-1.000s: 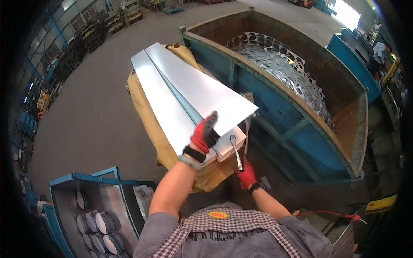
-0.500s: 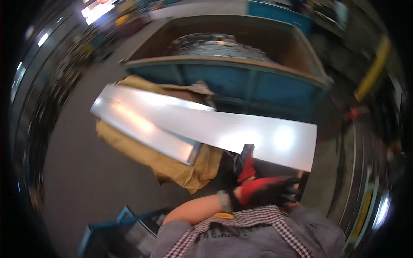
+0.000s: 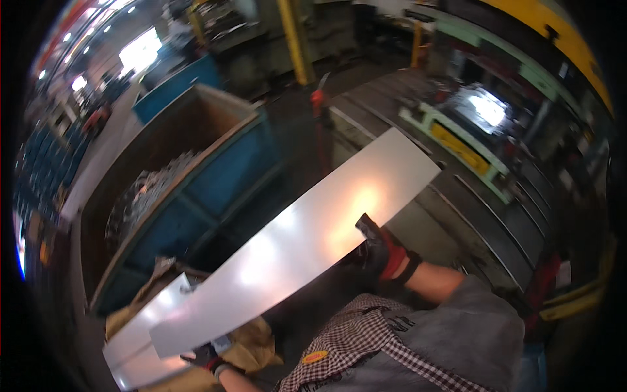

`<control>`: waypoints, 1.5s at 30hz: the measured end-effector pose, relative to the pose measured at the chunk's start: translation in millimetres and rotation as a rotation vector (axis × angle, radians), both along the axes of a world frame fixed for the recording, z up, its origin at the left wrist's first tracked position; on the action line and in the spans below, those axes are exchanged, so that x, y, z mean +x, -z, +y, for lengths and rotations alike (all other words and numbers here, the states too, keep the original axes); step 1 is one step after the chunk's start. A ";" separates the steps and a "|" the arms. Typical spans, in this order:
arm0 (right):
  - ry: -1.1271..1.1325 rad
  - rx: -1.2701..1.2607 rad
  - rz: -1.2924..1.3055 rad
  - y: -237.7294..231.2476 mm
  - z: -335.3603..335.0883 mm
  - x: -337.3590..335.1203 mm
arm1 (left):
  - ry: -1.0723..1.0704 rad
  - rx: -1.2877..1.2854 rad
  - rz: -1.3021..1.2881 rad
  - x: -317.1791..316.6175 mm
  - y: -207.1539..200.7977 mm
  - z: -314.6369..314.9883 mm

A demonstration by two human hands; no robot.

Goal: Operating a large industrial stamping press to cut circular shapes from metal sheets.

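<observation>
A long, flat, shiny metal sheet [image 3: 281, 245] slants across the view, from the lower left up to the right. My right hand [image 3: 380, 249], in a black and red glove, grips its near edge with the thumb on top and the fingers hidden underneath. At the sheet's lower left end, my left hand [image 3: 204, 357], also gloved, is closed on the near edge. Beneath that end lie more metal sheets [image 3: 124, 349] on crumpled brown wrapping paper [image 3: 264, 346]. The held sheet's left end overlaps them; whether it touches them I cannot tell.
A blue, rusty-rimmed bin [image 3: 222, 189] with metal scrap [image 3: 144, 199] inside stands beyond the sheet on the left. To the right is a green and yellow press machine [image 3: 457, 140] with a bright metal piece on its bed. A yellow post [image 3: 295, 42] rises behind.
My view has turned to the right, bringing the press in. The sheet has come further off the stack. My left hand has gone from beside my right hand to the sheet's left end.
</observation>
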State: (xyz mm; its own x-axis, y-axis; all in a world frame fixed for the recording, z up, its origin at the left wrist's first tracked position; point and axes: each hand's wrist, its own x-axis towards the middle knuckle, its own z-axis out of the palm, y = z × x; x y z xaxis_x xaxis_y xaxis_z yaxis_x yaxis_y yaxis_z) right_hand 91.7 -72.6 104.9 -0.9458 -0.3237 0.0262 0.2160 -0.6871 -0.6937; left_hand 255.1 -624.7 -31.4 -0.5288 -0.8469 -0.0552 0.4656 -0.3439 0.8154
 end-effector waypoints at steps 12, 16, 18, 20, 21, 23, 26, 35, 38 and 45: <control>0.579 -0.149 0.108 -44.2 295.2 -65.3 | 0.969 0.696 -0.136 -26.2 0.1 164.5; 0.795 -0.011 0.125 4.6 339.2 -81.3 | 0.995 0.311 -0.369 -49.0 -61.8 280.2; 0.779 -0.109 -0.039 11.4 326.3 -74.7 | 1.063 0.261 -0.392 -57.0 -70.0 307.0; 0.779 -0.125 -0.072 11.3 308.3 -72.0 | 1.100 0.215 -0.408 -59.7 -76.2 322.7; 0.773 -0.138 -0.110 8.1 294.9 -67.9 | 1.114 0.199 -0.410 -59.7 -78.7 325.1; 0.741 -0.135 -0.093 6.0 271.5 -53.4 | 1.144 0.152 -0.409 -63.3 -81.6 329.3; 0.573 -0.076 -0.089 -25.7 206.4 -18.1 | 1.160 0.117 -0.401 -66.6 -84.7 325.8; 0.489 -0.220 -0.011 26.4 105.1 0.3 | 1.291 -0.019 -0.297 -94.6 -83.3 327.2; 0.589 -0.125 -0.031 -22.3 96.9 14.4 | 1.334 -0.102 -0.227 -113.1 -101.5 343.4; 0.733 0.138 -0.123 -7.7 93.2 5.0 | 1.312 -0.333 -0.097 -148.2 -139.8 366.3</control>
State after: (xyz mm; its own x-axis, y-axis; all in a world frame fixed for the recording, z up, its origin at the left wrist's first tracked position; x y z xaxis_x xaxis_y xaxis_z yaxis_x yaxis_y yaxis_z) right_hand 96.7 20.6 112.6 -0.9137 0.3965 -0.0891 -0.1809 -0.5931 -0.7845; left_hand 106.9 -258.4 108.5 -0.9556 0.2931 -0.0311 -0.1134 -0.2683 0.9567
